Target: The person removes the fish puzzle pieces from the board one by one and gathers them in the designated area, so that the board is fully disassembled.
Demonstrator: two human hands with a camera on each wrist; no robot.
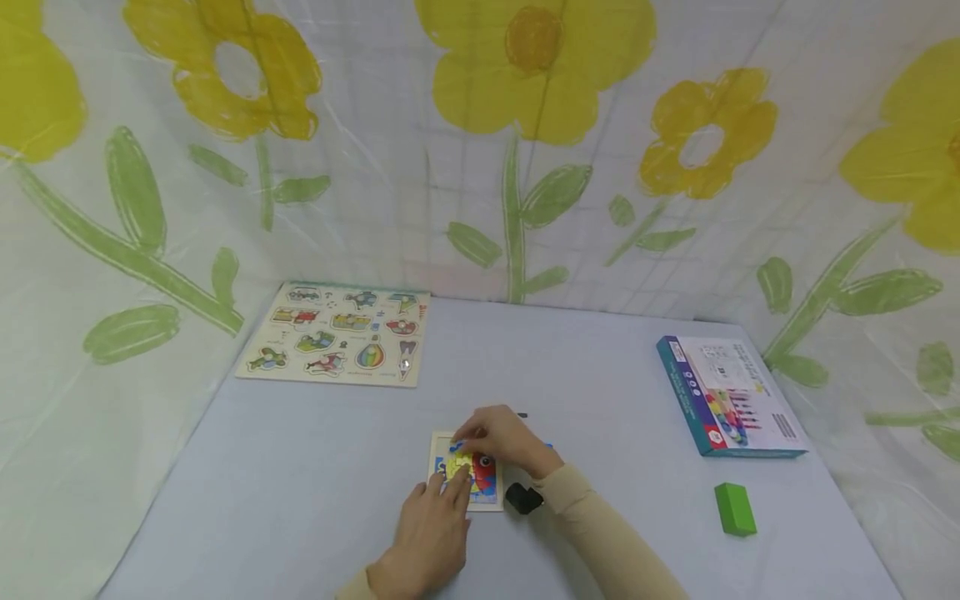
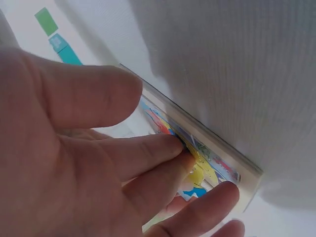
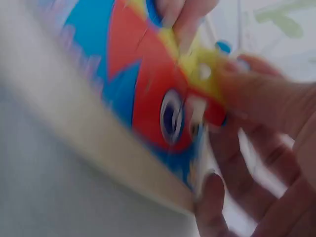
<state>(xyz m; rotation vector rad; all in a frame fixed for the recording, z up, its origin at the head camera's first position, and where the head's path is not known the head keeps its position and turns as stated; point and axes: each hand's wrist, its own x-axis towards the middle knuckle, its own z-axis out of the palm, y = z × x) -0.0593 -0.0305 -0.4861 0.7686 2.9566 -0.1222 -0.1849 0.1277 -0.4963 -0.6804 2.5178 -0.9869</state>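
A small jigsaw puzzle in a pale wooden frame (image 1: 502, 492) lies on the table, its picture a red and yellow fish with a big eye (image 3: 171, 117) on blue. My left hand (image 1: 435, 525) reaches over its near edge, fingers nearly straight, with fingertips on the yellow part. From the right my right hand (image 1: 502, 435) bends over the far side of the puzzle. Its thumb and fingers pinch a yellow puzzle piece (image 3: 207, 64) with a red corner, seen tilted above the frame in the right wrist view. The fingers partly hide the picture.
Beside the puzzle's right edge sits a black object (image 1: 523, 498). A green block (image 1: 735, 509) and a flat printed box (image 1: 738, 400) lie to the right. At the back left is a wooden board with vehicle pictures (image 1: 337, 337). A flower-printed curtain (image 1: 375, 208) hangs behind the table.
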